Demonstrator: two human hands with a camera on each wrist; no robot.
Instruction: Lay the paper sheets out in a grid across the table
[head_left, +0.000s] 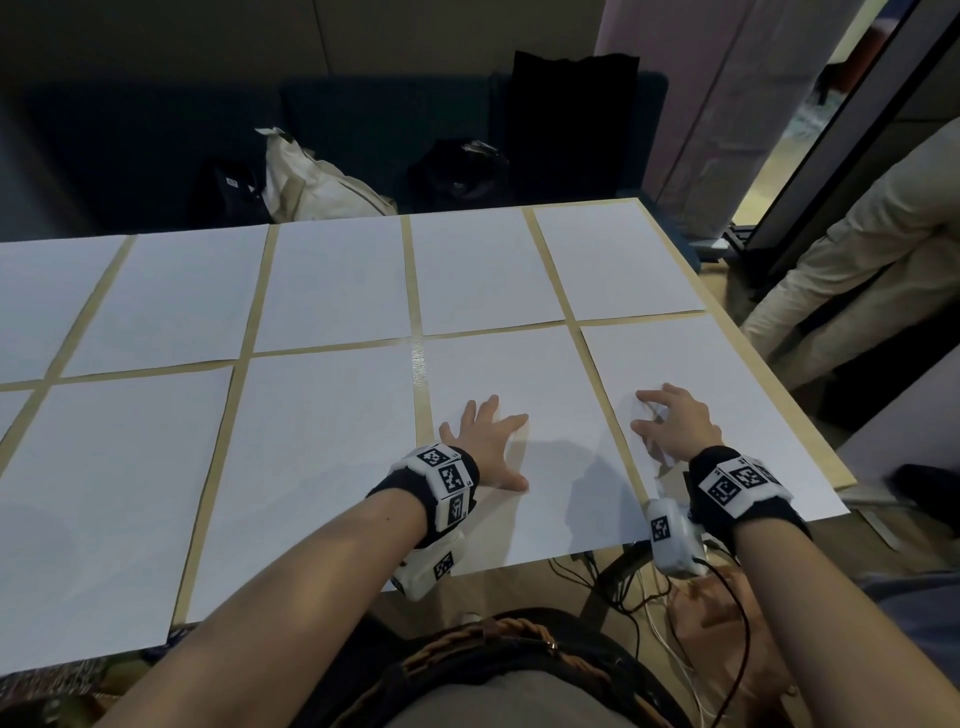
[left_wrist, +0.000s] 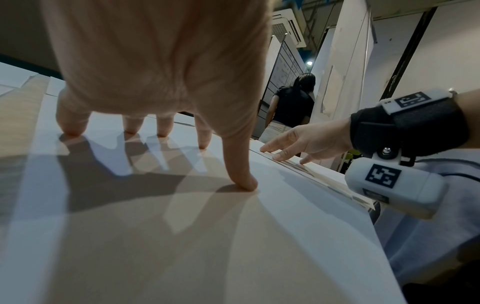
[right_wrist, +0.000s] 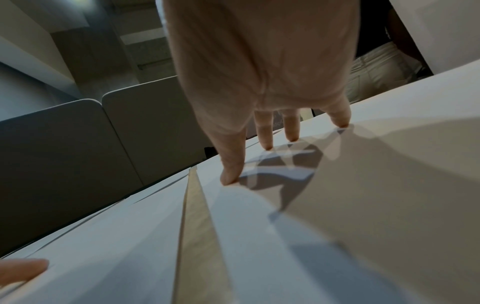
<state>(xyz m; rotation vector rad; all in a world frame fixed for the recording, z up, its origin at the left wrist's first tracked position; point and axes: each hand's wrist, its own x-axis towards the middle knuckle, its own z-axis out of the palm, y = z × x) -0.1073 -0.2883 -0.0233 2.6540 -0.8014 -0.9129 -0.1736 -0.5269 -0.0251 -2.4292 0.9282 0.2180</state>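
Observation:
White paper sheets lie in two rows across the wooden table (head_left: 418, 364), with narrow strips of wood between them. My left hand (head_left: 488, 447) is spread flat on the near-row sheet (head_left: 545, 374), second from the right. In the left wrist view its fingertips (left_wrist: 241, 183) press the paper. My right hand (head_left: 675, 421) rests its fingertips on the left part of the near right sheet (head_left: 737, 405). The right wrist view shows those fingertips (right_wrist: 228, 179) touching that sheet (right_wrist: 363, 185) beside the wooden gap (right_wrist: 197, 226). Neither hand holds anything.
The near sheets overhang the table's front edge. Behind the table, a white tote bag (head_left: 317, 182) and black bags (head_left: 457, 166) sit on a dark bench. A person in beige trousers (head_left: 857, 249) stands off the right edge. Cables (head_left: 675, 649) hang below the front edge.

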